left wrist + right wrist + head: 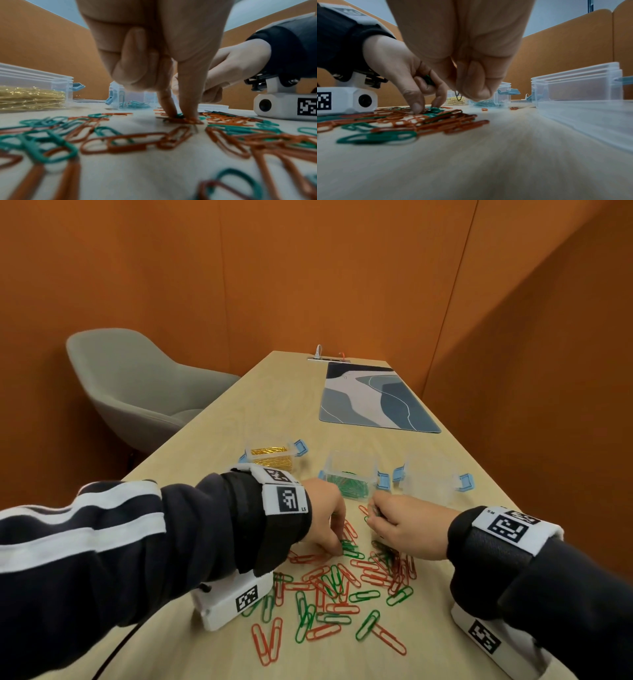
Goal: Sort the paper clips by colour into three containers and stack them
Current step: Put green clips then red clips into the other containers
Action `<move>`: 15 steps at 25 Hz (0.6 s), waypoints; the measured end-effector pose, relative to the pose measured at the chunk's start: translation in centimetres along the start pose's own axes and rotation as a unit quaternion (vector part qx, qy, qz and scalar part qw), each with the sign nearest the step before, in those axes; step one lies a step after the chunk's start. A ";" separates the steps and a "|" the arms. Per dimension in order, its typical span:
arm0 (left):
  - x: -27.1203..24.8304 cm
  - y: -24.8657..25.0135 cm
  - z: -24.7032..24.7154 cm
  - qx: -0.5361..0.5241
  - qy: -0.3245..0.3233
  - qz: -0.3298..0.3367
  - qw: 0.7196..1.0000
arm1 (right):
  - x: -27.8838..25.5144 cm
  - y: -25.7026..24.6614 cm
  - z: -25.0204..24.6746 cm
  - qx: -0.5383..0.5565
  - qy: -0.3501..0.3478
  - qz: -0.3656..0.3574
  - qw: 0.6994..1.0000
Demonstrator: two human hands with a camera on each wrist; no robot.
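Loose red and green paper clips (342, 583) lie scattered on the wooden table (267, 405). My left hand (337, 547) reaches down into the pile, thumb and forefinger pinching a green clip (179, 116) against the table. More green clips (428, 79) sit tucked in its curled fingers. Just to the right, my right hand (376, 515) hovers above the pile and grips a small bunch of green clips (374, 512). Behind the hands stand three clear containers: one with gold clips (270, 457), one with green clips (351, 479), one with nothing in it (432, 478).
A blue patterned mat (373, 398) lies at the far right of the table and a grey chair (137, 385) stands beyond its left edge. Orange walls close in on all sides. The white wrist camera boxes (233, 601) rest on the table beside the pile.
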State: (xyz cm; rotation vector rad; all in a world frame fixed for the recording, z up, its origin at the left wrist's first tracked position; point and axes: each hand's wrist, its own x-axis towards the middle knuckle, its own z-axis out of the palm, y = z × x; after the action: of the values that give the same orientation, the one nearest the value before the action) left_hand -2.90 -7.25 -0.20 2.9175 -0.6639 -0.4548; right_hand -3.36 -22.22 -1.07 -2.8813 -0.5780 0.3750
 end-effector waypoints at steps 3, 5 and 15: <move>0.1 0.2 0.6 0.056 -0.031 -0.011 0.998 | -0.1 -0.1 -0.1 0.020 -0.001 -0.003 1.000; 0.1 0.4 0.7 0.071 -0.044 -0.027 0.996 | -0.2 -0.1 -0.2 0.048 0.009 -0.014 0.999; 2.2 -2.2 -4.1 -0.483 -0.073 -0.153 0.859 | 1.1 -0.6 -2.7 0.290 0.076 0.031 0.953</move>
State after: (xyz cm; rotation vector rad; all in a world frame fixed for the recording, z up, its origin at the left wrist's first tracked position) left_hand 1.21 -6.03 2.71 2.0094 0.0677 -0.7660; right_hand -1.85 -21.60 1.46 -2.3347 -0.2872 0.2699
